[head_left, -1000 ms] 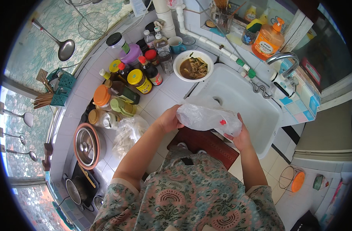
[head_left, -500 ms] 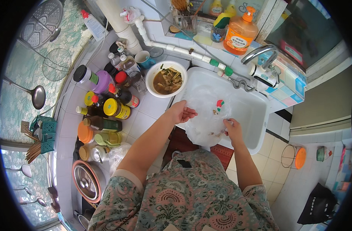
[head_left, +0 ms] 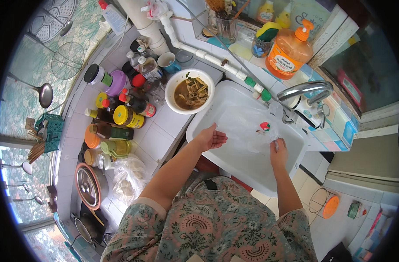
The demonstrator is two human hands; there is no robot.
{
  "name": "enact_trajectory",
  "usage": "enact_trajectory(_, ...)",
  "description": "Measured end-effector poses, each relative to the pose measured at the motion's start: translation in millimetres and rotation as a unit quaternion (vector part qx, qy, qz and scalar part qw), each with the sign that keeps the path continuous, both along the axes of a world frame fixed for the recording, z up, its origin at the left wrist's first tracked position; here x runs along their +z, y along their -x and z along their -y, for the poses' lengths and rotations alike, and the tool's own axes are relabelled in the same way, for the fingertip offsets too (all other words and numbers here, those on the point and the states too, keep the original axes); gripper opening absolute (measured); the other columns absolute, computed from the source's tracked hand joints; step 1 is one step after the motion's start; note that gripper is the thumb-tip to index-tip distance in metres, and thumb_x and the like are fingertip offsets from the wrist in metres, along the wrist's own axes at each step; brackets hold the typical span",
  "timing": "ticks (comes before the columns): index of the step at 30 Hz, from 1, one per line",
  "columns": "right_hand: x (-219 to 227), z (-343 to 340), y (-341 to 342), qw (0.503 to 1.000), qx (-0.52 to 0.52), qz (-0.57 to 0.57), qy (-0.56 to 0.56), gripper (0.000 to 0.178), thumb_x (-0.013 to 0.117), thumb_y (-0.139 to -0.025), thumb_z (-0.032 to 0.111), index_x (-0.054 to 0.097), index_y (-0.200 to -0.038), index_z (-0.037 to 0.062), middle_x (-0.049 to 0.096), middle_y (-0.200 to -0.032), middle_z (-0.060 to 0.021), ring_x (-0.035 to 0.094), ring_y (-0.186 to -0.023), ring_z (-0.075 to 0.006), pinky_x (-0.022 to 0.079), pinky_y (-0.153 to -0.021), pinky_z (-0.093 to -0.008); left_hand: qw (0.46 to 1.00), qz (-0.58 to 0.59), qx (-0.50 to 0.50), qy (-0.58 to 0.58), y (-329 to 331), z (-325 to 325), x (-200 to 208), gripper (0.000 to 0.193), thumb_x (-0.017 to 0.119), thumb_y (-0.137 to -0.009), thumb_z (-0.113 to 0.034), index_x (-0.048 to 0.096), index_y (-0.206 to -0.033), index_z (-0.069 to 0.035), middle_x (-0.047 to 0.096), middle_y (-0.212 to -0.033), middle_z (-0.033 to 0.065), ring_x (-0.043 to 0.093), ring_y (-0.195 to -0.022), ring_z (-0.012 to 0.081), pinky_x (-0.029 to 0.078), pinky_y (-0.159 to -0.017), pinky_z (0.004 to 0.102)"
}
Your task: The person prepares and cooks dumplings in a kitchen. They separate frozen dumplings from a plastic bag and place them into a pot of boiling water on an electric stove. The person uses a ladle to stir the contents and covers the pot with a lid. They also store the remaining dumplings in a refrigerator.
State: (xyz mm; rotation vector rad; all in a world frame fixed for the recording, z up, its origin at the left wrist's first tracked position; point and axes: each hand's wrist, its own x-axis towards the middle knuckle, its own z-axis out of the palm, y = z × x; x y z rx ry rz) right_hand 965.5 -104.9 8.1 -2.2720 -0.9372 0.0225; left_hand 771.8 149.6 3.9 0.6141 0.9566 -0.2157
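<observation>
A thin clear plastic bag [head_left: 245, 126] is spread over the white sink basin [head_left: 252, 179], with a small red and green patch [head_left: 264, 127] showing on or through it. On the bag's right edge, my right hand [head_left: 278, 153] is closed, pinching the plastic. My left hand [head_left: 211, 138] is at the basin's left side with its fingers stretched out, palm toward the bag; whether it touches the film I cannot tell. A white bowl [head_left: 169, 94] of brown broth with meat and greens stands on the counter just left of the sink.
A chrome faucet [head_left: 306, 89] rises at the sink's back right. Behind it stands an orange pump bottle [head_left: 287, 54]. Several sauce bottles and jars, including a yellow-lidded jar [head_left: 126, 116], crowd the left counter. A crumpled plastic bag [head_left: 128, 177] and a metal pot [head_left: 89, 187] are nearer.
The view has shifted a little. My right hand has carried the bag's edge rightward and back over the basin, so the bag no longer hangs past the front rim. My left hand remains outstretched.
</observation>
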Motion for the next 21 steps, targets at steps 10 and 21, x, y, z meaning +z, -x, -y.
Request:
enact_trajectory(10,-163.7,45.9,-29.7,0.955,0.147,-0.101,0.235,0.043,0.064,-0.076,0.006,0.054,-0.118,0.0112,0.049,-0.12,-0.0119,0.054,-0.106,-0.0346,0.046,-0.086,-0.0424,0.949,0.004,0.268,-0.164,139.6,23.3,56.6,0.026,0.049,-0.097,-0.028,0.057,-0.111,-0.007,0.062,-0.101,0.0034,0.06,-0.091,0.0135,0.05,-0.081,0.0298)
enact_trajectory(21,-68.7,-56.9,51.1,0.96,0.173,-0.039,0.215,0.011,0.059,-0.082,0.006,0.063,-0.093,0.004,0.062,-0.092,-0.0113,0.062,-0.083,-0.0286,0.05,-0.073,-0.0371,0.649,-0.368,0.215,-0.63,402.0,48.6,28.1,0.024,0.06,-0.085,-0.01,0.06,-0.107,-0.001,0.064,-0.101,0.0117,0.063,-0.09,0.0274,0.05,-0.08,0.0373)
